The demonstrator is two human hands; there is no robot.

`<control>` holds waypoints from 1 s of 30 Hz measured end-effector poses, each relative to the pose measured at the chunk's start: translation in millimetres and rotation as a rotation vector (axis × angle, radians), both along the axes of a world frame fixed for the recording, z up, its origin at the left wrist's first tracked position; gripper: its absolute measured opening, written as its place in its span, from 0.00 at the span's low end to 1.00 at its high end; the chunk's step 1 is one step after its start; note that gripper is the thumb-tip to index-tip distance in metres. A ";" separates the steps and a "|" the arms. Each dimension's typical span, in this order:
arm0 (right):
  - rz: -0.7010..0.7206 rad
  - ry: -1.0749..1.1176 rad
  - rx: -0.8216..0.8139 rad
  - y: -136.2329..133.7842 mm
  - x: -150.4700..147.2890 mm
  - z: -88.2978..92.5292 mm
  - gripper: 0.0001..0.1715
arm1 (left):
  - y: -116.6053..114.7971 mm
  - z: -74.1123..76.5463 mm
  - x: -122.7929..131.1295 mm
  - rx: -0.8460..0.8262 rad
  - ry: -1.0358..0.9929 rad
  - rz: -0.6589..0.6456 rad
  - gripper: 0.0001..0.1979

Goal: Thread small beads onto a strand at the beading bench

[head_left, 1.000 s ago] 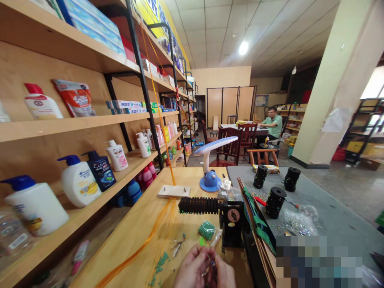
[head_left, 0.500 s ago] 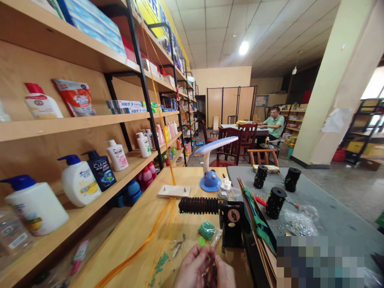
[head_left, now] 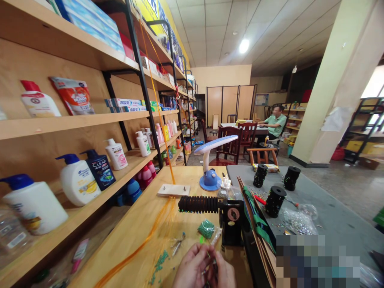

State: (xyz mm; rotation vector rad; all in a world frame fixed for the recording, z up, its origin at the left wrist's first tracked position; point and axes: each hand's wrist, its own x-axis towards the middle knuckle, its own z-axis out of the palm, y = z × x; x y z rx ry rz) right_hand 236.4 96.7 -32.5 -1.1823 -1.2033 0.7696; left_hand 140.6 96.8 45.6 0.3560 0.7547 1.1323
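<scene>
Left hand (head_left: pixel 192 269) and right hand (head_left: pixel 225 273) pinched together on a thin strand (beading looks underway); loose green beads (head_left: pixel 160 262) lie unstrung on the surface (head_left: pixel 144 224).

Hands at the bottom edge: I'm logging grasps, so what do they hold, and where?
Left hand and right hand pinch something thin and greenish between their fingertips; what it is cannot be told.

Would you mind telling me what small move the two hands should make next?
Probably reach for the small bag of green beads: the left hand and right hand meet pinching something thin, too small to identify, and the bag lies just ahead.
</scene>
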 end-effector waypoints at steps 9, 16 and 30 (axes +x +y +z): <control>-0.076 -0.358 0.402 6.8 17.7 -21.8 0.20 | 2.1 -3.8 0.4 0.034 0.029 -0.022 0.18; -0.112 -0.262 0.286 5.9 8.6 -26.0 0.29 | 2.7 -7.8 -0.4 0.056 0.057 -0.019 0.18; -0.089 -0.296 0.297 8.6 18.2 -25.8 0.27 | 1.9 -3.4 2.2 0.034 0.013 0.003 0.17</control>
